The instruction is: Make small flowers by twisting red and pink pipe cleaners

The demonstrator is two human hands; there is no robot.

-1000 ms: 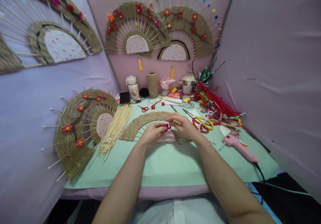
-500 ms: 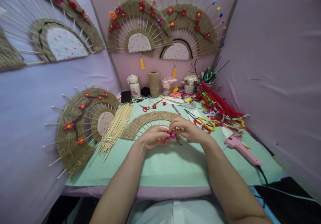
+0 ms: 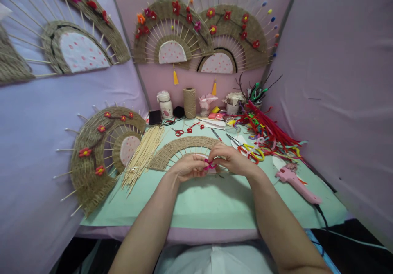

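Note:
Between my two hands is a small magenta pipe-cleaner flower (image 3: pixel 210 165) with bent loops. My left hand (image 3: pixel 190 167) pinches its left side between thumb and fingers. The fingertips of my right hand (image 3: pixel 227 158) are closed on its upper right part. Both hands are over a woven twine fan (image 3: pixel 181 144) lying on the table, and they hide part of its lower middle. Thin sticks radiate between the fan's outer band and its inner part.
Left of the fan lies a bundle of thin sticks (image 3: pixel 144 155), beside a finished flowered fan (image 3: pixel 89 159). To the right are yellow-handled scissors (image 3: pixel 253 152), a pink glue gun (image 3: pixel 299 186) and a heap of red pipe cleaners (image 3: pixel 273 129). A twine spool (image 3: pixel 189 103) stands behind.
The camera view has shifted slightly. My right fingers have moved a little on the magenta flower, whose loops now sit at a different angle. My left hand keeps its pinch.

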